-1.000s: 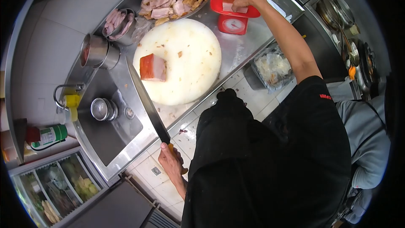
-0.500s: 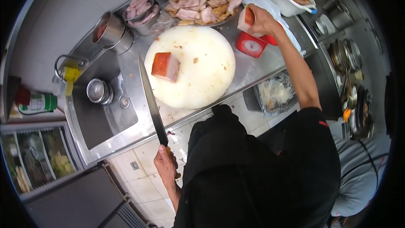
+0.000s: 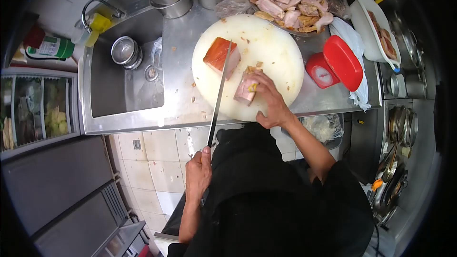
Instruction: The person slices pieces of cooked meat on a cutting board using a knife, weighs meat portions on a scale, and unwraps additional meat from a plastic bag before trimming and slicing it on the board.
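1. On the board, block at the far left and small piece just nearer, set slightly apart.
2. Across the right side of the block, knife aslant, tip pointing away; clamped by the handle in the left hand. Impossible to tell whether blade and block touch.
3. Over the right end of the small piece, right hand, palm down; fingers laid on the meat, thumb spread well apart, not closed around it.
4. Right of the board, red scale, pan tilted, dial too small to read; behind it, white plastic and tub.
5. Close behind the board, meat pile; to its left, clear bag and pots, cut off at the top.
6. To the left, sink.
7. Hidden: most of the handle, by the left hand; part of the bin bag, by the counter and right forearm.
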`<state>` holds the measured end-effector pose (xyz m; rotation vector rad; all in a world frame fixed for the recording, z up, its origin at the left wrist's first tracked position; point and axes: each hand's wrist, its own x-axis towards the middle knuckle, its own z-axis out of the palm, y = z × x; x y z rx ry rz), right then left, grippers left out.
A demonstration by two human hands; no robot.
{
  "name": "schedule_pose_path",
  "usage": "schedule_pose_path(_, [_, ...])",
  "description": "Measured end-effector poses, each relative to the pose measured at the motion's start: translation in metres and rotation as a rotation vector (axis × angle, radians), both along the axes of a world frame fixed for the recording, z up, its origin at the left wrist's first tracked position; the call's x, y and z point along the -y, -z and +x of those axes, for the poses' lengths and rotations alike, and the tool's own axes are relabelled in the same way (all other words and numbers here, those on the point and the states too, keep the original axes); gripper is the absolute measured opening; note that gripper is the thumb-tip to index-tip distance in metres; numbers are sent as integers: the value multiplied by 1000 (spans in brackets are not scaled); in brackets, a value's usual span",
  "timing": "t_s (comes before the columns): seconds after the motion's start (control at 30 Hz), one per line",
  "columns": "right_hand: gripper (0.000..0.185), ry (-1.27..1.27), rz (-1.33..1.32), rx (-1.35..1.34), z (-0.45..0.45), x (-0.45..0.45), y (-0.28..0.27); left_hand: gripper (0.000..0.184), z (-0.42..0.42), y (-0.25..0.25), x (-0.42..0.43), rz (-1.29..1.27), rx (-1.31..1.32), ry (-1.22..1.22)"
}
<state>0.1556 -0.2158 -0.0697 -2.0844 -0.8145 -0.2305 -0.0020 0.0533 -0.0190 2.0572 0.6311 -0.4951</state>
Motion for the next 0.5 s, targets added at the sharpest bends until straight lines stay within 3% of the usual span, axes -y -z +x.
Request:
schedule_pose_path(0.1, [70,483,172,-92,-13,-14,6,65,0,-10,7,41,-56,37])
schedule_pose_path(0.13, [66,648,262,-372,-12,-24,8,67,-1,-11,8,46,-42,40])
schedule_pose_path(0.23, [56,628,354,-600,2,-41,10,67,5,-28,15,62,-80,77])
schedule_pose_path(0.4, [43,478,403,-499,23,-37,27,59,9,-47,20,68,-113,112])
schedule_pose_path(0.5, [41,397,424,-514,32,-35,38,69,6,-54,25,78,-108,102])
